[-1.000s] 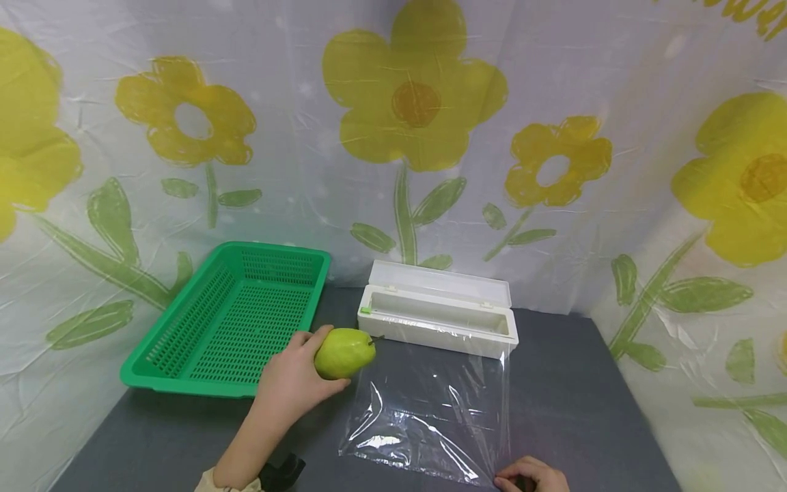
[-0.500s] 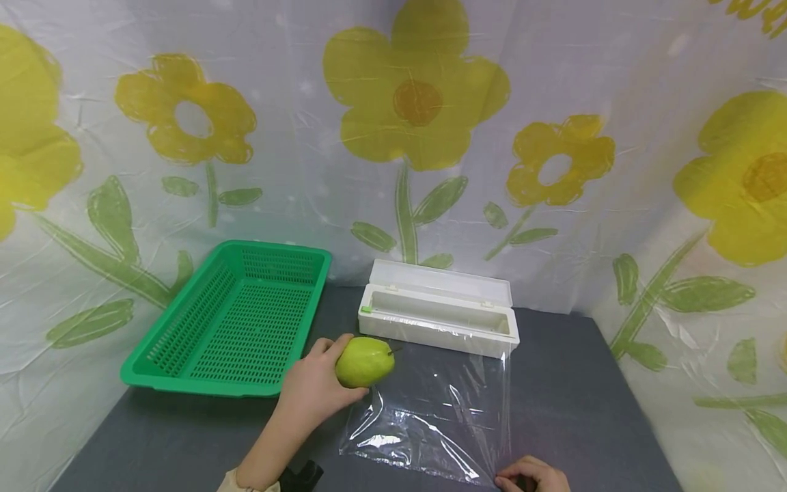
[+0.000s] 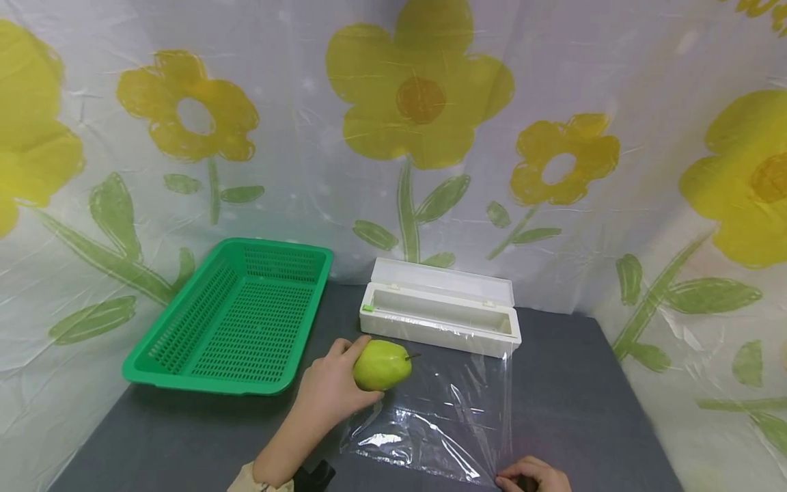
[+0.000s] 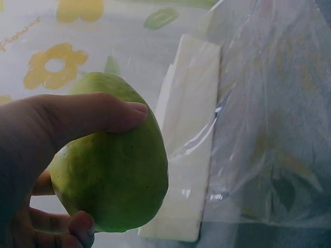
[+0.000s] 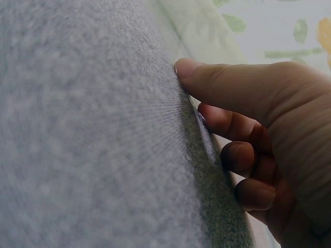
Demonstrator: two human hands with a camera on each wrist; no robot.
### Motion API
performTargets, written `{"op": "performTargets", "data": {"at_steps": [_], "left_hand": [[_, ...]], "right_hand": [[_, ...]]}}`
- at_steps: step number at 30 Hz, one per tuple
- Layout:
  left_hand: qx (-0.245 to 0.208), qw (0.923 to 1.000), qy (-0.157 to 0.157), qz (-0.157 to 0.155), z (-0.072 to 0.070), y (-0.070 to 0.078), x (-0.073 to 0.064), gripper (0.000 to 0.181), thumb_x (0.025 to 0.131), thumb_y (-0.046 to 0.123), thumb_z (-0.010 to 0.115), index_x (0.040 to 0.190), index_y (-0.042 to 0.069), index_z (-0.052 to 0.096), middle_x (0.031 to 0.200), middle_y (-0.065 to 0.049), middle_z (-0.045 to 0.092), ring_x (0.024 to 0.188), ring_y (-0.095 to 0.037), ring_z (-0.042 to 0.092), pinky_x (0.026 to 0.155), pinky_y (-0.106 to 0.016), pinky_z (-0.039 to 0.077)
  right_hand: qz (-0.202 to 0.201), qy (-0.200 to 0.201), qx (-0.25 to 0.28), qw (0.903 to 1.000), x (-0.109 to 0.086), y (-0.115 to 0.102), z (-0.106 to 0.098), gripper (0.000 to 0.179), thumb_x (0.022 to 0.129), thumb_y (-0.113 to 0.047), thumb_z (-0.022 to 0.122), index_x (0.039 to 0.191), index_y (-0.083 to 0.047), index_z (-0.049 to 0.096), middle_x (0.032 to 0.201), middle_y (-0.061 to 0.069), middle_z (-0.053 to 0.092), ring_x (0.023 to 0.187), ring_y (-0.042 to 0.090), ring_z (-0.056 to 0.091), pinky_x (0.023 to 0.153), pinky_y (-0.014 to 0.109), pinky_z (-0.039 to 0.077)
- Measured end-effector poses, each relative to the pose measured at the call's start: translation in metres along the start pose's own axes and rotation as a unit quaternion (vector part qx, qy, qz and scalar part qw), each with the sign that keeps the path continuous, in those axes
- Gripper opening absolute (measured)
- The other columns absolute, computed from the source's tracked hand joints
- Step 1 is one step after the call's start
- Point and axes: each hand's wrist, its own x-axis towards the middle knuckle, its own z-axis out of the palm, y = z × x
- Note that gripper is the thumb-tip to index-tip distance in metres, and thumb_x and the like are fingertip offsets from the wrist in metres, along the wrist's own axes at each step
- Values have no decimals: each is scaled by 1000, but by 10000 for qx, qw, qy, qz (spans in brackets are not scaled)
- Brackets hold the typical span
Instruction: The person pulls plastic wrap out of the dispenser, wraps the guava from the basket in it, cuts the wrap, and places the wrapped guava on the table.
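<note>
My left hand [image 3: 335,383] grips a green pear [image 3: 382,365] over the left side of a sheet of plastic wrap [image 3: 430,417]. The pear's stem points right in the head view. In the left wrist view my thumb lies across the pear [image 4: 119,170] and the other fingers curl behind it. The clear film stretches from a white wrap dispenser box [image 3: 439,330] toward the table's near edge. There my right hand [image 3: 533,473] pinches the film's near right corner. In the right wrist view my thumb [image 5: 222,85] and curled fingers meet at the edge of the grey surface.
A green slotted basket [image 3: 295,365] stands at the left of the dark grey table [image 3: 572,396]. The dispenser's lid [image 3: 443,281] is raised at the back. A curtain [image 3: 295,178] printed with yellow flowers surrounds the table.
My left hand has carried the pear to the right and slightly nearer, from beside the basket to over the film. The right hand keeps its place at the film's corner.
</note>
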Motion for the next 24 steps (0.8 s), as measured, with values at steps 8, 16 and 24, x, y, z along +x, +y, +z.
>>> {"op": "performTargets", "data": {"at_steps": [8,16,24], "left_hand": [[-82,9997,-155,176,11,14,0,92,63,43,99,145,20,63,117,-10,65,70,-28,65,60,-46,56],[-117,9991,-216,338,19,23,3,91,63,45,99,143,20,64,113,-10,65,68,-27,64,59,-45,55],[-143,9983,-292,485,25,31,8,93,64,46,99,145,17,63,113,-11,65,69,-27,65,59,-44,56]], "right_hand": [[21,11,5,10000,-1,2,0,30,60,-12,101,68,-28,77,69,-32,57,57,-11,46,48,10,37],[-118,108,-37,9999,-2,2,2,44,52,-1,100,67,-34,75,69,-32,57,57,-13,45,48,9,36],[202,-74,-51,9998,-1,-3,-1,38,57,-4,100,67,-31,75,68,-31,56,56,-10,45,47,12,37]]}}
